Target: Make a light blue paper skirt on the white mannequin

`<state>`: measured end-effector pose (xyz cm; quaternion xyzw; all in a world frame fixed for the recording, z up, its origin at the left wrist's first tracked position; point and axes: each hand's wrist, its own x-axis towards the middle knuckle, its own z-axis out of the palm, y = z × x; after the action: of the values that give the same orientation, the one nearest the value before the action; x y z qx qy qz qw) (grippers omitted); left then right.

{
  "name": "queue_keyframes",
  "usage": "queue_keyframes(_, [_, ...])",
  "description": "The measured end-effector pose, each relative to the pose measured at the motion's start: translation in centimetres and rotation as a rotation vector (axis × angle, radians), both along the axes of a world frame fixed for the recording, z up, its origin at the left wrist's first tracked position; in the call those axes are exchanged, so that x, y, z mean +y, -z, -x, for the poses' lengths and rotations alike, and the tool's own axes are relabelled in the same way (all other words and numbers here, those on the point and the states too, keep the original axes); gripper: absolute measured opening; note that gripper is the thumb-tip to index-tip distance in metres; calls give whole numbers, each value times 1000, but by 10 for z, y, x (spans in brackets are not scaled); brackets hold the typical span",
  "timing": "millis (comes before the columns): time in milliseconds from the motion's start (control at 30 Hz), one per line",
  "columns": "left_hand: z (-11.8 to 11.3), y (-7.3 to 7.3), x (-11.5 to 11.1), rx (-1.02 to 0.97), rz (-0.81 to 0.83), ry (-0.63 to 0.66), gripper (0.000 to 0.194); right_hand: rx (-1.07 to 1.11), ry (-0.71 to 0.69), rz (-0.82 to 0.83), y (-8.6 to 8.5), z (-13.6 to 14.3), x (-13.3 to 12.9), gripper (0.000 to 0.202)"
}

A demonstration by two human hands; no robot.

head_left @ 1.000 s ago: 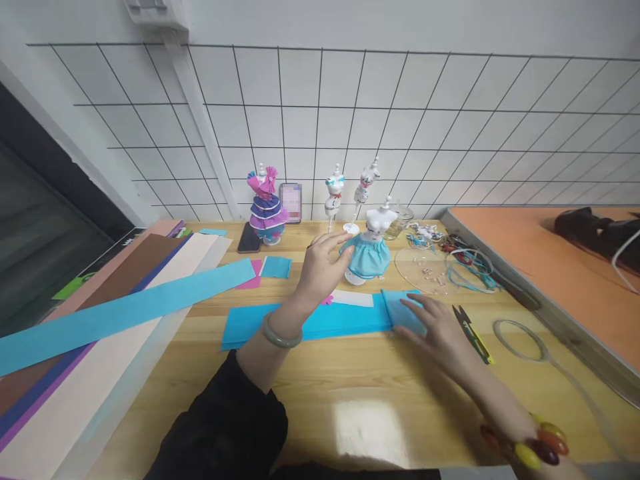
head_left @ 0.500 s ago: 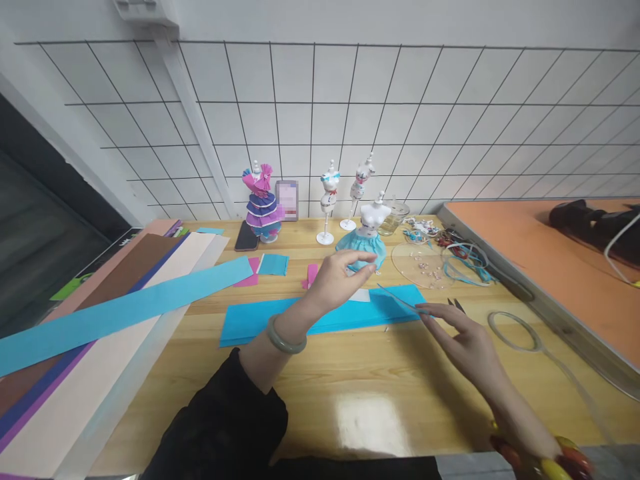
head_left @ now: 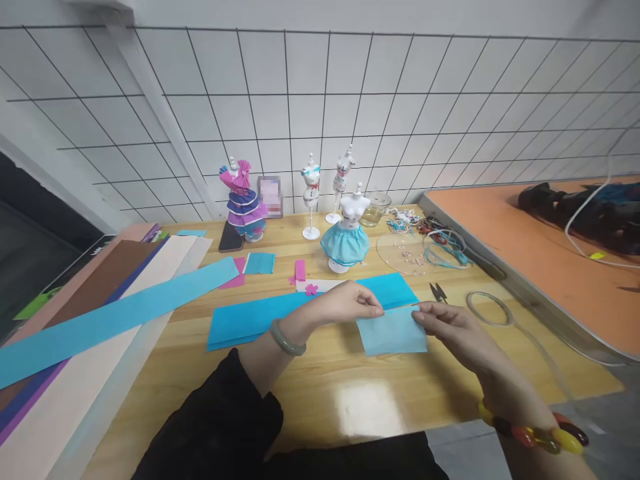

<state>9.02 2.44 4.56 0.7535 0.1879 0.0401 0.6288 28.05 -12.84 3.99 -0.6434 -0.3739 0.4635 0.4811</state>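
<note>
A small light-blue sheet (head_left: 393, 333) hangs between my two hands over the front of the wooden table. My left hand (head_left: 353, 303) pinches its upper left corner, and my right hand (head_left: 443, 323) pinches the upper right one. Behind them lies a long folded strip of bright blue paper (head_left: 260, 319), partly covered by my left hand and forearm. Beyond the strip stands a white mini mannequin (head_left: 354, 205) wearing a light-blue gathered skirt (head_left: 345, 245). A pink flower cutout (head_left: 311, 289) rests on a white piece at the strip's back edge.
Long coloured paper strips (head_left: 120, 313) cover the left side. Small scissors (head_left: 438, 292) and a coiled clear tube (head_left: 489, 309) lie right. At the back are a dressed mannequin (head_left: 244, 203), two bare-stand mannequins (head_left: 311, 193), a phone (head_left: 231, 237) and a glass cup (head_left: 376, 210).
My left hand has come down and gripped the light-blue sheet, which my right hand held alone before. The sheet now faces the camera instead of edge-on. The whole view has shifted slightly.
</note>
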Motion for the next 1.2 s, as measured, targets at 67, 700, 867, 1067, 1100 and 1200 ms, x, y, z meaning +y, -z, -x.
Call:
queue_keyframes(67, [-2,4,1,26,-2,-16,18,50,-28,24,3,0,1,33])
queue_keyframes(700, [0,11,10,195,-150,-99,39,-72,-35,39,11,-14,18,38])
queue_keyframes(867, [2,5,10,243,-274,-148,41,-75,163,-7,17,-49,40,33])
queue_keyframes(1067, [7,-6,-4,309,-453,129,43,-112,441,-150,29,-78,104,23])
queue_keyframes(1100, [7,-8,-6,320,-477,181,44,-122,467,-159,31,-79,117,22])
queue_keyframes(1200, [8,-10,-10,344,-530,300,45,-153,498,-166,40,-77,152,26])
